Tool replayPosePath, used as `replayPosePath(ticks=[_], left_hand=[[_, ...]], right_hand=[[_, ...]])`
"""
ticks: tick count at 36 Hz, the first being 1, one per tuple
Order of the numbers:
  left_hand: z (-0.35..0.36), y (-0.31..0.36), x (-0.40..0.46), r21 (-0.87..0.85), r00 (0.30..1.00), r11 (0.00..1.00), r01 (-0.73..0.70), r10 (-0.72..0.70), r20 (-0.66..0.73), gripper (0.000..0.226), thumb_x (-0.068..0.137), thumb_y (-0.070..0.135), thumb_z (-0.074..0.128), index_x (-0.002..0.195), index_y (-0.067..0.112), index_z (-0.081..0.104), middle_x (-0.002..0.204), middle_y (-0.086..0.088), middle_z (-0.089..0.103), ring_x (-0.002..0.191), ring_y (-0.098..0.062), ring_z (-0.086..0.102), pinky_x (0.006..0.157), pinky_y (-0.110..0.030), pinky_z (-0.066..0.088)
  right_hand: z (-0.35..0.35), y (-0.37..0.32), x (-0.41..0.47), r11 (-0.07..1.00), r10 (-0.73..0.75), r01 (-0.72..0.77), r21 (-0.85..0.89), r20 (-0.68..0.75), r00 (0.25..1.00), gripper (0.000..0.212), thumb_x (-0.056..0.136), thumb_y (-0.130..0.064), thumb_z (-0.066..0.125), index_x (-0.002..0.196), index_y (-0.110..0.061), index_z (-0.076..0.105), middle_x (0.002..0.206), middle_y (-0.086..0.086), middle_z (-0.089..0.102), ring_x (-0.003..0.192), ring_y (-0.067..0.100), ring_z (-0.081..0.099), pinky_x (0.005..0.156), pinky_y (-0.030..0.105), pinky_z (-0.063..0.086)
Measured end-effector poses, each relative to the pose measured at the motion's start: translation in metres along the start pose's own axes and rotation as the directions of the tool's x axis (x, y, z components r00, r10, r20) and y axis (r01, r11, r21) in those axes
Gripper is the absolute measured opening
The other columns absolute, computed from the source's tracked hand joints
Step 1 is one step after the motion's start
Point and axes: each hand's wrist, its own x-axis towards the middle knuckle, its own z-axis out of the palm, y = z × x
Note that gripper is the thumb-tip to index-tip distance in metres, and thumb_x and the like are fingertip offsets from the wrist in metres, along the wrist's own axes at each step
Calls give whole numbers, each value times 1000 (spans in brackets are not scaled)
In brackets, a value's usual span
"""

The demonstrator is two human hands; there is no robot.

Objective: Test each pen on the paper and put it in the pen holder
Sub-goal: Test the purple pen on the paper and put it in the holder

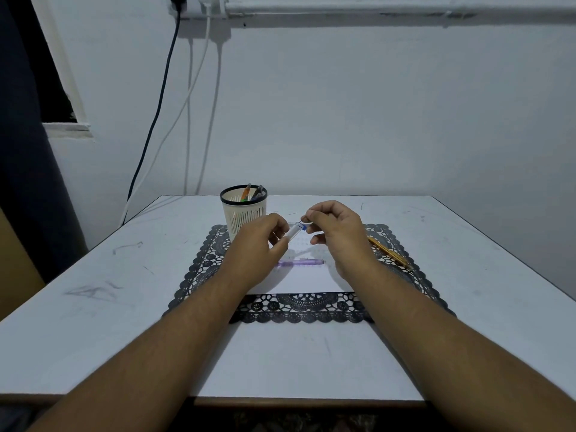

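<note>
Head view: two hands on one white pen

Both forearms reach forward, wrists raised above the paper (307,280). The left hand (258,244) curls round the smooth white pen (294,232); the right hand (338,232) pinches its blue-banded end between thumb and forefinger. Below the grip a translucent purple pen (300,262) lies on the paper, over a black lace mat (199,272). Behind the left hand stands the slotted cream holder (244,210), pens inside.

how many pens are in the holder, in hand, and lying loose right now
In the pen holder: 2, an orange pen and a dark pen
In hand: 1, a white pen
Lying loose: 2, a purple pen and a yellow pen
Total: 5
</note>
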Motion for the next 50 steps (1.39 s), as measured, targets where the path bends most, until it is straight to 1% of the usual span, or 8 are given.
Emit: replayPosePath(ticks=[3,8,19,25,29,34,44,50], left_hand=[[0,0,0,1,1000,1000,4,-4,4,6,93,19,70,96,22,66,86,13,67,79,-4,62,62,-14,44],[0,0,-1,13,1000,1000,3,-3,9,5,94,21,69,97,22,65,86,13,68,80,-3,63,66,-24,50],[-1,3,-1,54,1000,999,-2,1,22,4,95,24,68,98,23,65,88,14,67,80,-2,62,66,-23,49],[-1,2,-1,46,1000,999,0,-1,22,4,95,22,68,98,23,64,87,13,67,80,-4,62,67,-28,51],[-2,3,-1,35,1000,999,4,-5,20,5,94,20,68,97,22,64,87,13,67,80,-3,62,66,-25,49],[-3,4,-1,37,1000,999,9,-9,17,5,95,21,68,98,21,65,87,12,68,80,-1,61,63,-17,45],[-3,5,-2,58,1000,998,15,-16,23,5,95,22,68,100,22,65,89,13,67,84,3,59,60,-10,41],[-2,4,-1,50,1000,999,9,-10,16,5,95,22,68,99,22,65,87,13,67,85,1,60,61,-11,42]], right_hand=[[0,0,0,1000,1,-1,16,20,1000,4,96,-5,66,95,-8,68,93,15,76,71,17,63,60,31,53],[0,1,0,1000,-2,2,2,25,1000,6,95,-7,68,100,-8,72,89,10,76,73,16,63,61,31,54],[-1,5,2,996,-29,28,-81,-8,1000,4,93,-13,74,90,-11,76,84,6,73,75,12,64,63,29,56],[-1,5,2,996,-34,34,-83,3,999,15,92,-19,77,86,-7,72,83,7,71,76,14,64,63,30,56],[-1,3,1,998,-37,39,-57,26,999,14,91,-17,77,87,-4,72,85,11,73,76,14,65,62,31,55],[-3,1,-1,997,-38,41,-58,55,998,2,91,-5,74,89,-6,75,81,6,72,75,12,66,63,30,55],[-2,4,2,999,-36,37,-23,61,998,10,91,1,70,91,-7,76,87,11,76,79,17,67,66,30,56],[-2,3,3,999,-32,33,-16,59,998,12,91,2,69,92,-7,76,91,14,77,81,18,68,67,31,57]])
